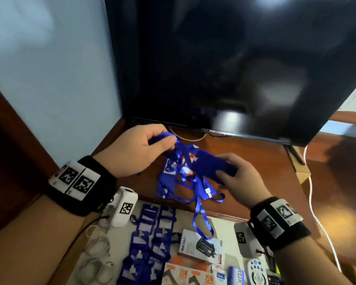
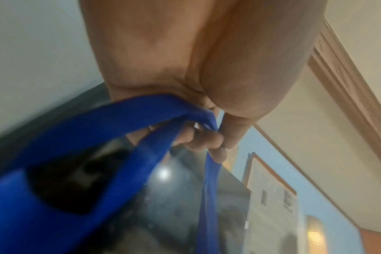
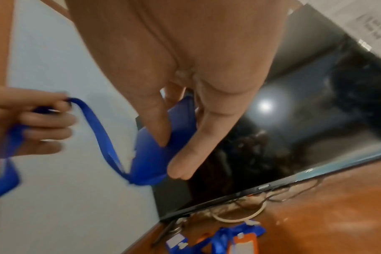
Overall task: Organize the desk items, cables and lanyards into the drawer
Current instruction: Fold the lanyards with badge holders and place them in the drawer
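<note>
Blue lanyard strap (image 1: 178, 153) stretched between both hands above the wooden desk (image 1: 245, 153), flat woven ribbon, motion-blurred. Left hand (image 1: 140, 149) fingers curled, pinching one strap end; right hand (image 1: 237, 175) gripping a blue badge holder (image 1: 211, 167), edges smeared, detail unreadable. Tangled pile of lanyards (image 1: 185, 186) on desk beneath, loops hanging over the front edge. Open drawer (image 1: 224, 221) below, partly cut off: rows of blue holders (image 1: 150, 243), coiled white cables (image 1: 97, 256), boxes (image 1: 201, 247). Glossy black monitor (image 1: 224, 64) behind.

Head view high above the desk (image 1: 245, 153), both wrist views close beneath the palms (shared: dark screen (image 2: 163, 197)).
</note>
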`<state>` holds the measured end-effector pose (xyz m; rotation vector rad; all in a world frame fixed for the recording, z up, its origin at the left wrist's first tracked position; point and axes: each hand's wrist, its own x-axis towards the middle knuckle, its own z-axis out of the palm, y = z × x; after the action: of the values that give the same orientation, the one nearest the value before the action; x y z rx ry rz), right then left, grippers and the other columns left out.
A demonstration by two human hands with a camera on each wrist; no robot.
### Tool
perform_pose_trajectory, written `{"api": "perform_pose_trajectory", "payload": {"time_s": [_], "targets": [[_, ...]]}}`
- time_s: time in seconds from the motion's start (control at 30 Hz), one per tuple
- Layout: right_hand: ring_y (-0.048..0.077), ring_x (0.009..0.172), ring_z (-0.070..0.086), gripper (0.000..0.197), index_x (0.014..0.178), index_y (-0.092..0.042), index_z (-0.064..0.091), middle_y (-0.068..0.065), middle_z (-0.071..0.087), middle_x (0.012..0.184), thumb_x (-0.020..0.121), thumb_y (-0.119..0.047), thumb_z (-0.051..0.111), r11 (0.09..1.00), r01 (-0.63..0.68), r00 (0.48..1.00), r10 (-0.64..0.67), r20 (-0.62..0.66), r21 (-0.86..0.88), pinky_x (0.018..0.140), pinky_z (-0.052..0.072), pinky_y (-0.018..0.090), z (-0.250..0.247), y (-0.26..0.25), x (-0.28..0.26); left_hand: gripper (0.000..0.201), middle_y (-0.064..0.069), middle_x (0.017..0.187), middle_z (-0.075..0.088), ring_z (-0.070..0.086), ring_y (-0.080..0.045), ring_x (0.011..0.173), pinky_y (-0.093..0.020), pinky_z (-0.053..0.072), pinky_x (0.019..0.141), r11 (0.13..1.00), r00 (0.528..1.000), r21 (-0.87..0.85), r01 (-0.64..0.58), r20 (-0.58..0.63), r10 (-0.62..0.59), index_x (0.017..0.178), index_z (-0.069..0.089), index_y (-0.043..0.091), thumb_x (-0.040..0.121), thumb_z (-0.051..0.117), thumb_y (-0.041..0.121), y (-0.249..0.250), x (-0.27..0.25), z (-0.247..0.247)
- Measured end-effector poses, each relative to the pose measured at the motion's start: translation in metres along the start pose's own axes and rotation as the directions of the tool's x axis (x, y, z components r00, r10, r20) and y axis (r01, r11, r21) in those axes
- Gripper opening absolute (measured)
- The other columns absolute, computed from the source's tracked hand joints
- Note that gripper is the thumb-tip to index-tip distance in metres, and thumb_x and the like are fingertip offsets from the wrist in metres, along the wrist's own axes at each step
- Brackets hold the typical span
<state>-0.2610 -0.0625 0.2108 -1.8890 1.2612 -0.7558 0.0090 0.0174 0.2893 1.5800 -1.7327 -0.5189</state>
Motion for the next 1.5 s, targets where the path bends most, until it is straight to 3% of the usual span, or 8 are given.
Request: {"api": "perform_pose_trajectory", "payload": {"time_s": [0.23,0.47,0.6,0.8,0.93,1.17,1.37,1.5], "targets": [[0.012,0.078,0.072,0.030,0.110,-0.013,0.068,0.007,0.072,0.103,0.088,0.006,0.073,0.907,0.062,0.978,-0.139,0.155,0.417,0.059,0.058,0.022,0.020,-0.053,-0.033,0.082,-0.002,0.157,0.047,0.044,-0.026,0.141,-0.041,0.037,0.118,0.906,0.941,0.309,0.289,0.081,-0.328,0.156,0.041,0.030,0.079,0.059,0.006,-0.060,0.009,0.007],[0.023,0.077,0.074,0.028,0.112,-0.012,0.062,0.010,0.074,0.103,0.089,-0.001,0.073,0.776,0.152,0.988,-0.106,-0.111,0.612,0.057,0.060,0.030,0.010,-0.073,-0.026,0.066,-0.031,0.132,0.060,0.055,-0.046,0.129,-0.054,0.036,0.118,0.585,0.784,-0.736,0.342,0.567,0.254,0.145,0.046,-0.004,0.080,0.057,0.000,-0.038,-0.059,0.041],[0.022,0.075,0.075,0.028,0.105,-0.026,0.060,0.004,0.073,0.102,0.091,-0.006,0.074,0.915,0.111,0.963,-0.003,-0.269,0.388,0.058,0.060,0.031,0.023,-0.047,-0.016,0.016,0.000,0.064,0.055,0.051,-0.018,0.062,-0.041,0.049,0.097,0.770,0.914,-0.587,0.250,0.405,0.012,0.100,0.072,0.023,0.105,0.057,0.026,-0.026,-0.078,0.036],[-0.010,0.081,0.063,0.033,0.104,-0.033,0.067,-0.015,0.073,0.094,0.085,-0.007,0.076,0.984,0.125,0.977,-0.100,0.190,-0.124,0.069,0.043,0.004,0.064,-0.006,-0.039,0.023,0.000,0.085,0.071,0.067,-0.015,0.079,-0.037,0.053,0.077,0.999,0.951,-0.011,0.033,0.308,-0.028,0.093,0.071,0.028,0.104,0.056,0.043,0.008,-0.078,-0.001],[0.003,0.077,0.069,0.030,0.100,-0.030,0.072,-0.012,0.076,0.094,0.085,-0.006,0.081,0.987,0.101,0.875,-0.147,0.461,0.122,0.073,0.053,0.018,0.071,-0.016,-0.063,0.029,-0.004,0.075,0.065,0.062,-0.016,0.069,-0.039,0.049,0.068,0.988,0.989,0.144,0.064,0.123,-0.082,0.087,0.068,0.024,0.101,0.059,0.047,-0.020,-0.054,-0.007],[0.025,0.071,0.071,0.022,0.097,-0.006,0.060,0.016,0.072,0.088,0.082,-0.002,0.075,0.655,-0.018,0.995,-0.062,0.078,0.755,0.056,0.059,0.029,0.051,-0.045,-0.065,0.036,-0.013,0.074,0.062,0.055,-0.019,0.064,-0.039,0.049,0.066,0.951,0.893,0.036,0.306,0.336,-0.300,0.086,0.070,0.031,0.094,0.056,0.063,-0.082,-0.071,0.035],[0.006,0.073,0.067,0.033,0.088,-0.035,0.056,-0.005,0.070,0.086,0.089,-0.008,0.075,0.983,0.053,0.970,-0.008,-0.244,0.178,0.068,0.053,0.023,0.067,-0.001,-0.050,0.035,0.012,0.058,0.049,0.044,-0.004,0.054,-0.023,0.036,0.058,0.982,0.929,-0.056,0.182,0.338,-0.153,0.085,0.068,0.024,0.108,0.049,0.043,-0.055,-0.112,0.063],[-0.001,0.083,0.063,0.032,0.098,-0.038,0.060,-0.017,0.068,0.091,0.087,-0.012,0.075,0.955,0.278,0.941,-0.249,0.229,-0.104,0.076,0.051,0.020,0.094,0.014,-0.078,0.029,0.007,0.072,0.063,0.059,-0.008,0.069,-0.027,0.046,0.068,0.999,0.974,0.017,0.042,0.223,-0.045,0.084,0.071,0.024,0.104,0.058,0.041,-0.054,-0.107,0.049]]}}
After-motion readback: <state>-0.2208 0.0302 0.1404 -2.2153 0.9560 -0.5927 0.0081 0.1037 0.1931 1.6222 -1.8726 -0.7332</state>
